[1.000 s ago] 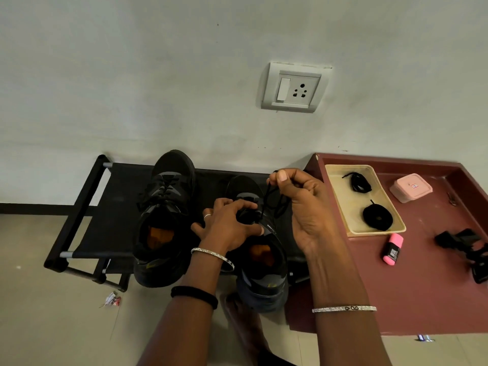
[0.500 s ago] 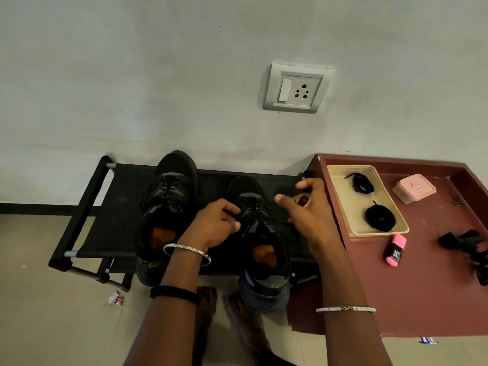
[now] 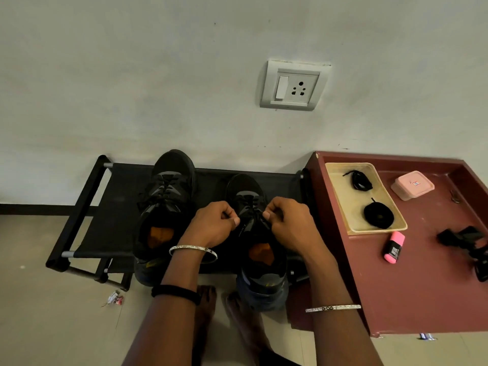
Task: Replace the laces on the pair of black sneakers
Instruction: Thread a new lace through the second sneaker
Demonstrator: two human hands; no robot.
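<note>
Both hands, the left hand (image 3: 215, 223) and the right hand (image 3: 287, 220), pinch the lace (image 3: 252, 207) ends over the right sneaker (image 3: 257, 233). Uneven pulling could leave one end short, or drag the sneaker off the rack (image 3: 111, 207).

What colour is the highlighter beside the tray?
The highlighter is pink with a black label; head view.

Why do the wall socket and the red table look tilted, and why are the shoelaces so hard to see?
Head view: the wide-angle lens bends straight edges, so the socket and table lean; head view: dim, soft light makes the black lace merge into the black sneaker.
</note>
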